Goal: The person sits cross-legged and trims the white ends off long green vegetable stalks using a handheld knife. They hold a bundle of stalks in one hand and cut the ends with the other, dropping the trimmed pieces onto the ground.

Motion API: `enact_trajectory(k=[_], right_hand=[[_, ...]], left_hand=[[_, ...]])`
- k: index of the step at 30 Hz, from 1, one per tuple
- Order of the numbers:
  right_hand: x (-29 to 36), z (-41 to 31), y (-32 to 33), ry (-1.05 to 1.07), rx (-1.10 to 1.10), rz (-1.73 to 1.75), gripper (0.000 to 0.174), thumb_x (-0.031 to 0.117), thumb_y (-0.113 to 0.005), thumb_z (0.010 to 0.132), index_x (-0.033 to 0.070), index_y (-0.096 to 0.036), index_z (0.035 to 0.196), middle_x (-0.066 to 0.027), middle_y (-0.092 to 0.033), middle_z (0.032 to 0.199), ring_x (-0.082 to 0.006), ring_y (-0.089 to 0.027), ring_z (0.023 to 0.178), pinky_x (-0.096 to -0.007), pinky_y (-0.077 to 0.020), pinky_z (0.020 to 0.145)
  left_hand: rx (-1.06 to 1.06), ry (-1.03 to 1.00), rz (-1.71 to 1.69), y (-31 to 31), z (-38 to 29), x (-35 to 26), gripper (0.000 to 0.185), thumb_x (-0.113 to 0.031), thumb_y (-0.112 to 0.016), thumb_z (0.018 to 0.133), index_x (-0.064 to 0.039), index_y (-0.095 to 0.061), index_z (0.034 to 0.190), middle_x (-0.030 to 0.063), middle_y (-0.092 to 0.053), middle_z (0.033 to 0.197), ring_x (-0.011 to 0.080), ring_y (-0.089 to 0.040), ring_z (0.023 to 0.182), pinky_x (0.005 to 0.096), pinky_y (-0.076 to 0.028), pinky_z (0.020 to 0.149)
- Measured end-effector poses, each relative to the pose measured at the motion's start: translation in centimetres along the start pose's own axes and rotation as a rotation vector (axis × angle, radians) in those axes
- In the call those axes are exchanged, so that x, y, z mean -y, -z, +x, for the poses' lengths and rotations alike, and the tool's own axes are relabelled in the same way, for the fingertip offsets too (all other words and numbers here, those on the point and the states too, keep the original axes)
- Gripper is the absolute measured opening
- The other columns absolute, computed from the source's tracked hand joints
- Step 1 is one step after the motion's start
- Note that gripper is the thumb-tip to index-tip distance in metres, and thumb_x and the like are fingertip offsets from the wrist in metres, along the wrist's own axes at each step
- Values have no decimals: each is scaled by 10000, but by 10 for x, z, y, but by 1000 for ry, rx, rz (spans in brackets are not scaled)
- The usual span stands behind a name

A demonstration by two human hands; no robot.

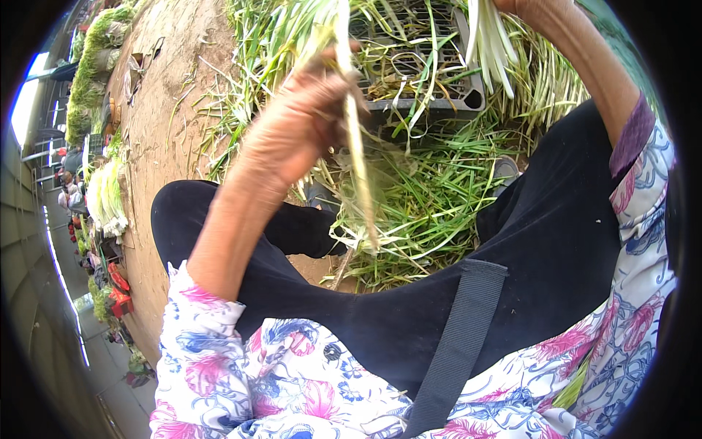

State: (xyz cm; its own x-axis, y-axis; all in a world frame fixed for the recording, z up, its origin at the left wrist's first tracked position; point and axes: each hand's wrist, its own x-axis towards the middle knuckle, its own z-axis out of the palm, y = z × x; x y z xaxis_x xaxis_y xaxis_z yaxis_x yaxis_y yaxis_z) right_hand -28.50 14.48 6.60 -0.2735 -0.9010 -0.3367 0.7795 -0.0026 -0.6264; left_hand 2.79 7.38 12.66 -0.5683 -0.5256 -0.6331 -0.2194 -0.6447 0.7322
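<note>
My left hand (318, 110), blurred by motion, is raised before me with its fingers closed round a long pale allium stalk (355, 142). The stalk hangs down to a blurred end over a heap of green leaf trimmings (433, 192) between my legs. Mostly cut off by the top right edge, my right hand (507, 5) holds a bunch of white-stemmed stalks (489, 49) with their pale ends pointing down. Beneath and between both hands is a dark plastic crate (439, 107), turned with its slatted face up and strewn with leaf scraps.
More long stalks lie in a pile right of the crate (543, 77), and green leaves to its left (263, 55). Bare earth (170, 99) stretches leftward, with bundled greens (107, 195) and red items (118, 291) beyond. My black-trousered knees (181, 214) flank the trimmings.
</note>
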Motion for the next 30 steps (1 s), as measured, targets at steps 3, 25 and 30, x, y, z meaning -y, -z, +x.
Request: enact_trajectory(k=[3,25,30], right_hand=[[-25,9,-3,-18,-60,-57,118,98,-541,999,100,-500,888,82,-389,568,-35,-341,424,-211,-317,370],[-91,-10,-28,-59,-112,-539,264,196,-736,906,18,-608,1054,2,-596,797,-15,-534,517,-145,-512,472],[-96,-12,-34,-99,-31,-472,261,187,-729,912,28,-615,1085,28,-596,756,-13,-535,516,-143,-510,469]], left_hand=[[318,15,190,18,7,28,339,-174,-646,963,-155,-592,1297,-29,-626,764,86,-624,710,232,-458,574],[427,-50,396,44,19,60,498,-175,-690,928,-110,-503,1385,-29,-596,847,74,-577,711,239,-493,607],[530,156,144,44,25,57,481,-219,-645,960,-68,-473,1383,106,-668,933,199,-688,819,375,-593,723]])
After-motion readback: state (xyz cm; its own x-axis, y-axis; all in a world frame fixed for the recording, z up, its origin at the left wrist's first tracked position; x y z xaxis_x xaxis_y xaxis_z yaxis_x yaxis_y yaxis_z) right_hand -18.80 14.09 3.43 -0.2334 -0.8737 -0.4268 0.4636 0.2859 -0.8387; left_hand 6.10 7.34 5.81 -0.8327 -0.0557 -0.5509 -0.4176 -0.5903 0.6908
